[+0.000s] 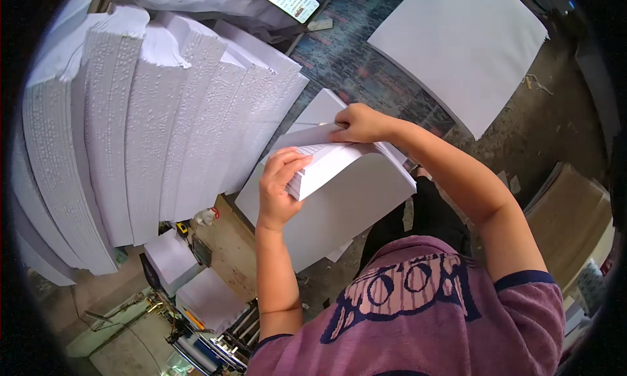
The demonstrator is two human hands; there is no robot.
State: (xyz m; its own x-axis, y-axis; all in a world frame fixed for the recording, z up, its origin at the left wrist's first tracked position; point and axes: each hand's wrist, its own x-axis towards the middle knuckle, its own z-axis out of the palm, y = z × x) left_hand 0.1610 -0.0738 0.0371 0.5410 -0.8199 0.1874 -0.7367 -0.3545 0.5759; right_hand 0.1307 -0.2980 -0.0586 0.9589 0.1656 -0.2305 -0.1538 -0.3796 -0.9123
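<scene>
My left hand is closed around the bent edge of a sheaf of white paper, the sheets curling up in its grip. Faint printed lines show on the inner pages. My right hand presses at the top of the fold, fingers pinched together. A thin pale line, a thread or slim rod, runs left from those fingers; which it is I cannot tell. Beneath both hands lies a wide stack of white sheets, reaching toward my lap.
Tall stacks of bound paper with bumpy edges stand on the left. Another large white sheet stack is at the upper right. A lit phone lies at the top. Small paper stacks and machinery sit lower left; brown boards lie right.
</scene>
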